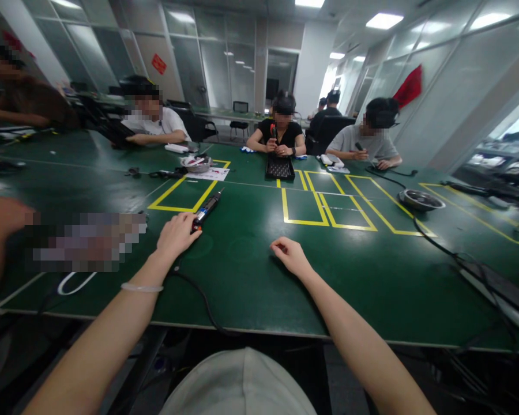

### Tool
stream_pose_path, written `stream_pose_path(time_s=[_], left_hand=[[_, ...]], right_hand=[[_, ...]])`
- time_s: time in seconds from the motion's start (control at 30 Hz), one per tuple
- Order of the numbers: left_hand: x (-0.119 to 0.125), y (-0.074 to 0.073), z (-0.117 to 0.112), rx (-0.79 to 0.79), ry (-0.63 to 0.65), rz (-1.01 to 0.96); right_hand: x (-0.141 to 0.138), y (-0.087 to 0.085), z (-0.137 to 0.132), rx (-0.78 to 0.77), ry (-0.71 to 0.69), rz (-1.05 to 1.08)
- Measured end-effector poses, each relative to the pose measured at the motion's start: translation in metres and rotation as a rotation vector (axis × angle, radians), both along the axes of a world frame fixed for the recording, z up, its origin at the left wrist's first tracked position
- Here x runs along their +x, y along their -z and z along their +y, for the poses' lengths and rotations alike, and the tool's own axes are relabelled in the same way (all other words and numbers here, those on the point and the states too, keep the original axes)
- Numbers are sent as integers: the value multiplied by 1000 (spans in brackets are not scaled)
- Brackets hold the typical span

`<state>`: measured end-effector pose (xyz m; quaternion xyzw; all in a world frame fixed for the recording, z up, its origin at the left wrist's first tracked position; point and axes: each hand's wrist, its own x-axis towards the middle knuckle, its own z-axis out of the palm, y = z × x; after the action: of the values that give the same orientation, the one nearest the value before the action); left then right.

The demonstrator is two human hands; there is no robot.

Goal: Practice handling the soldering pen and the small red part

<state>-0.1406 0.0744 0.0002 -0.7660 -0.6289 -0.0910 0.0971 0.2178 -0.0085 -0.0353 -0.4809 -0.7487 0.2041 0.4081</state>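
My left hand (179, 233) is closed over the rear part of an electric screwdriver (208, 208), which lies slanted on the green table (237, 276) with its bit pointing away to the right. Its dark body shows ahead of my fingers, and a bit of orange peeks out near my thumb. A black cord (201, 291) runs from beneath my left wrist over the front edge. My right hand (290, 253) rests on the table with its fingers curled in, and nothing shows in it.
Yellow tape rectangles (305, 222) mark the table ahead. A metal bowl (421, 200) stands at right, another bowl (196, 163) at far left-centre. Across sits a co-worker with a black tray (279, 168). Another person's hand (6, 213) enters at left. A power strip (501, 291) lies at right.
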Motion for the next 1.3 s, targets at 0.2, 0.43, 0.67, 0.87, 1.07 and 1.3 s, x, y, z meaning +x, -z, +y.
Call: stream_pose_path(time_s=[0.2,0.43,0.67,0.87,1.07,1.3], left_hand=[[15,-2,-9,59,-12,34],[32,-11,-16,142,-102,-186],[110,-14,-39,-229,413,-778],[166,-7,-61,-452,597,-979],[166,-6,-67,-465,686,-975],[165,-6,-70,-421,647,-956]], right_hand=[[1,1,0,9,-7,1],[-1,-2,-1,-19,-7,-11],[-2,-1,-1,-113,-45,71],[-2,-2,2,-304,-153,321],[-5,-6,2,-369,-229,368],[-5,-9,0,-377,-203,356]])
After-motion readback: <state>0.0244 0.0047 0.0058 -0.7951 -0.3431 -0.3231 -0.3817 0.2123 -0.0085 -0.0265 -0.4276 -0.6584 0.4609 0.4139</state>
